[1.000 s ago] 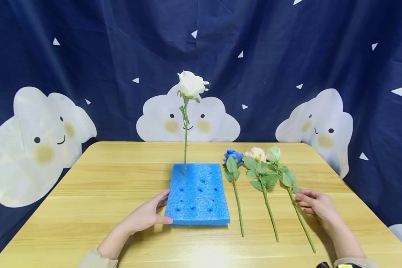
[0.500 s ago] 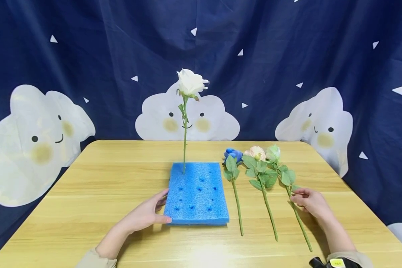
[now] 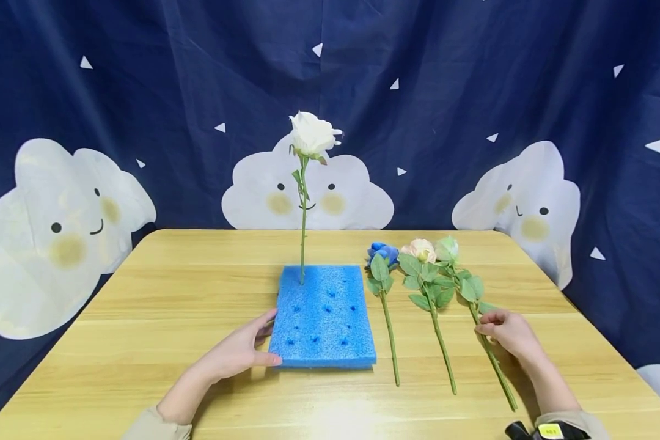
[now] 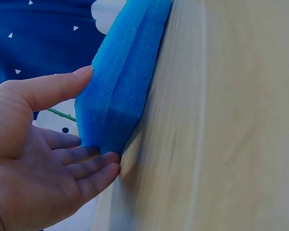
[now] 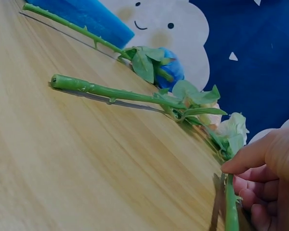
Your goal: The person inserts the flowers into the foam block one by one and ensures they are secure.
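Observation:
My left hand point(image 3: 241, 349) rests against the left side of a blue foam block point(image 3: 321, 318) dotted with holes. Its thumb touches the near left corner, and the fingertips meet the side in the left wrist view. A white rose point(image 3: 313, 134) stands upright in the block's far left part. On the right, my right hand point(image 3: 510, 333) pinches the stem of a pale green rose point(image 3: 495, 363) between thumb and fingers. That rose lies along the table, its bloom at the far end. In the right wrist view, the thumb and curled fingers point(image 5: 260, 187) are around the stem.
A blue rose point(image 3: 384, 253) and a pale pink rose point(image 3: 420, 250) lie between the block and my right hand, stems toward me. The wooden table point(image 3: 170, 293) ends at a dark blue curtain point(image 3: 170, 91) with cloud figures.
My right hand has moved slightly left onto the pale green rose's stem and now pinches it; the stem's lower end has shifted a little. The left hand has stayed at the block.

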`<action>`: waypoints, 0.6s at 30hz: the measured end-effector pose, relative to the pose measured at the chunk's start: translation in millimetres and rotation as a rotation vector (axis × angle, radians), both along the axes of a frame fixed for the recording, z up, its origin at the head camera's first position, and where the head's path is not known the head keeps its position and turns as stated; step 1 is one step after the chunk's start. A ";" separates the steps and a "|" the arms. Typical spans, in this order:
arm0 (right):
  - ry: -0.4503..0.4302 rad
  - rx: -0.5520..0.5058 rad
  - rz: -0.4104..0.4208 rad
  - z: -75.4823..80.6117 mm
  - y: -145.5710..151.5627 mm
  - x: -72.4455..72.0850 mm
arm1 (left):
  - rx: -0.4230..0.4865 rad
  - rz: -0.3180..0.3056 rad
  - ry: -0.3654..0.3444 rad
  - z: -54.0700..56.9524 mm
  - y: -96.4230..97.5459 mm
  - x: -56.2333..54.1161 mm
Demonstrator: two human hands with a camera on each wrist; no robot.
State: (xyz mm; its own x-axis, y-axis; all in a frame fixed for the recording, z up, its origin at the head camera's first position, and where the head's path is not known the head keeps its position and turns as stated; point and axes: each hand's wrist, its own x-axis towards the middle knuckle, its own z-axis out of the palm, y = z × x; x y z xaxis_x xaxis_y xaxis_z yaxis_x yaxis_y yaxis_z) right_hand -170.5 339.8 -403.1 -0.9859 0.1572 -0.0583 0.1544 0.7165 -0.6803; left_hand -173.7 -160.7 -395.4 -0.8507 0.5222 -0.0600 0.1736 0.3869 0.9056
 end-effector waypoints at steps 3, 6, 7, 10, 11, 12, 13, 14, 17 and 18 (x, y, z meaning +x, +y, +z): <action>-0.013 -0.032 -0.010 -1.5 0.3 0.6 | -0.001 -0.002 -0.001 0.0 -0.1 -1.0; -0.040 -0.077 -0.008 -1.3 0.0 0.6 | -0.001 -0.001 0.000 -0.9 -0.3 -0.9; -0.048 -0.093 -0.005 -1.1 -0.1 0.8 | -0.002 -0.001 0.001 -1.2 -0.4 -0.9; -0.071 -0.141 0.000 -0.5 0.2 1.4 | -0.003 -0.002 0.003 -1.6 -0.6 -1.2; -0.075 -0.155 0.004 -0.4 0.6 1.6 | -0.003 -0.003 0.002 -1.7 -0.7 -1.3; -0.078 -0.169 0.010 -0.4 1.0 1.9 | -0.003 -0.004 0.002 -1.7 -0.8 -1.3; -0.081 -0.178 0.013 -0.3 1.6 2.1 | -0.004 -0.004 0.003 -1.7 -0.9 -1.3; -0.086 -0.191 0.015 -0.1 2.1 2.0 | -0.004 -0.004 0.004 -1.6 -0.9 -1.3; -0.100 -0.231 0.026 0.0 4.0 2.1 | -0.003 -0.006 0.002 -1.6 -1.0 -1.7; -0.107 -0.246 0.024 0.1 4.5 2.1 | -0.003 -0.007 0.000 -1.7 -1.0 -1.8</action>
State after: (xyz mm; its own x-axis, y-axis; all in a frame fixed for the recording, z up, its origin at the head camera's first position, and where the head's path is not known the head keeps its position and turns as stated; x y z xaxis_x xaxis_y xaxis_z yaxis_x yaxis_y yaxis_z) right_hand -168.4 344.3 -403.0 -0.9754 0.1018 -0.1954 0.2193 0.5356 -0.8155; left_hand -175.5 -161.7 -397.1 -0.8472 0.5277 -0.0610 0.1766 0.3880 0.9046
